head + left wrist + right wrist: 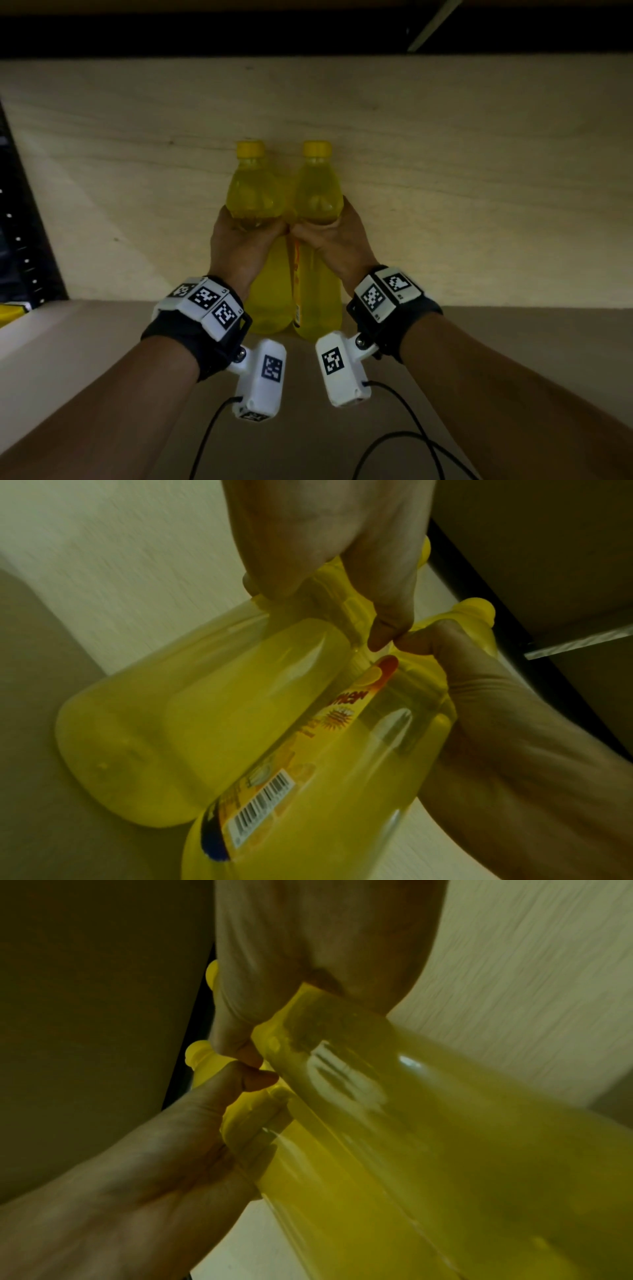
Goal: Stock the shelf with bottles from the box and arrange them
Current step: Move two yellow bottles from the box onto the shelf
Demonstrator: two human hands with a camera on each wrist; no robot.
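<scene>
Two yellow bottles with yellow caps stand side by side on the brown shelf board point(513, 346), in front of the pale wooden back panel point(445, 164). My left hand point(246, 236) grips the left bottle point(255, 192) around its waist. My right hand point(329, 236) grips the right bottle point(318, 195) the same way, and the two thumbs touch between the bottles. In the left wrist view the left bottle point(171, 737) stands on its base, and the right bottle point(325, 791) shows a label with a barcode. The right wrist view shows the right bottle point(445, 1123) close up, with my right hand point(308, 947) wrapped around it.
A black perforated upright point(20, 222) bounds the shelf bay on the left, with something yellow point(10, 315) beside its foot. The dark underside of the upper shelf point(308, 34) runs overhead. Bare shelf board lies to both sides of the bottles. Camera cables point(394, 442) hang below my wrists.
</scene>
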